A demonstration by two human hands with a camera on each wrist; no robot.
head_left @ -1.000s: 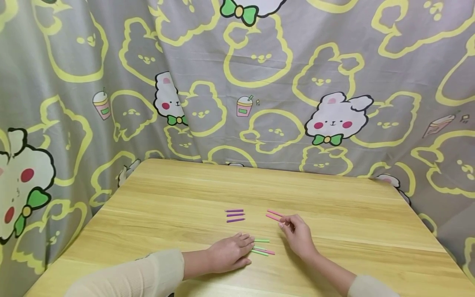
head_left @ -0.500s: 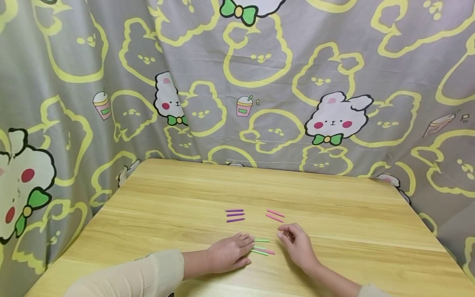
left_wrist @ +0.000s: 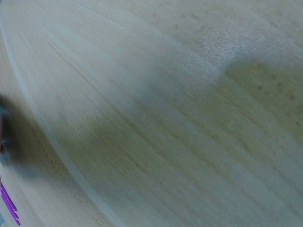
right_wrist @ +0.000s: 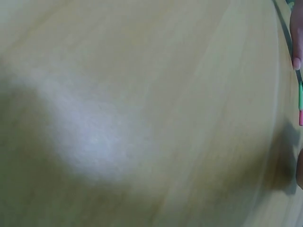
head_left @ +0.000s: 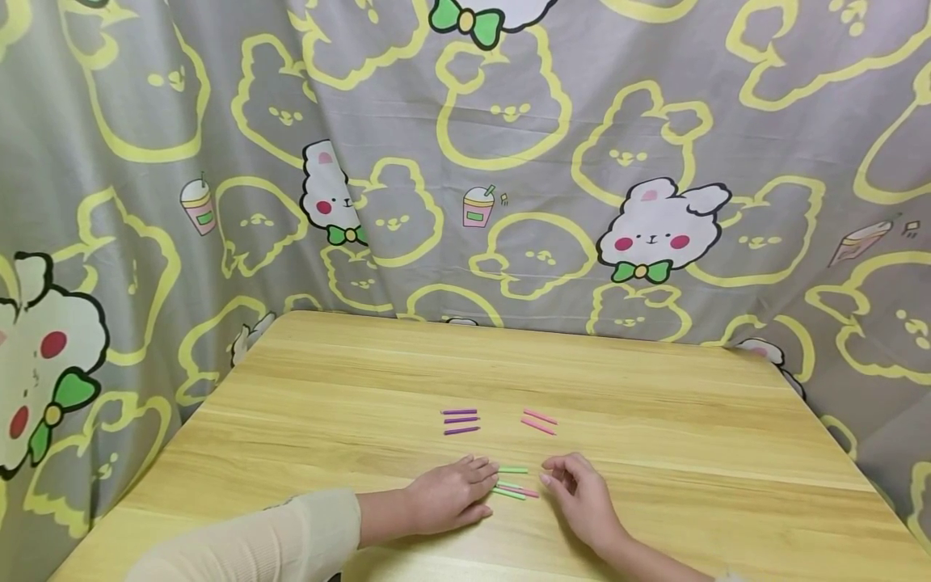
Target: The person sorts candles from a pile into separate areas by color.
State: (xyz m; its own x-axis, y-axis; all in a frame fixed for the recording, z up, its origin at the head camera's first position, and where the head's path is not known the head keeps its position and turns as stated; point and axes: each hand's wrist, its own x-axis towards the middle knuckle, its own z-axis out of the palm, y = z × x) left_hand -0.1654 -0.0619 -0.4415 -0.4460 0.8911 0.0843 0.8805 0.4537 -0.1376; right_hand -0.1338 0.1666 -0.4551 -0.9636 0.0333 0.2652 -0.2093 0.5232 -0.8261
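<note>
My left hand (head_left: 454, 491) lies flat on the wooden table (head_left: 655, 388), its straight fingertips touching a small heap of green and pink sticks (head_left: 515, 482). Just right of that heap my right hand (head_left: 576, 495) rests with fingers loosely curled and holds nothing. Farther back lie three purple sticks (head_left: 461, 420) in a neat row, with two pink sticks (head_left: 539, 421) to their right. The left wrist view is blurred table with a purple stick (left_wrist: 9, 208) at its bottom left corner. At the right edge of the right wrist view I see a fingertip (right_wrist: 297, 42) and green and pink stick ends (right_wrist: 300, 101).
A grey curtain (head_left: 509, 162) printed with yellow and white rabbits hangs round the table's back and both sides. The table's far edge meets the curtain, and its left edge (head_left: 182, 428) slants toward me.
My right hand has drawn back from the two pink sticks, moving nearer and slightly left toward the green and pink heap. The left hand has stayed put.
</note>
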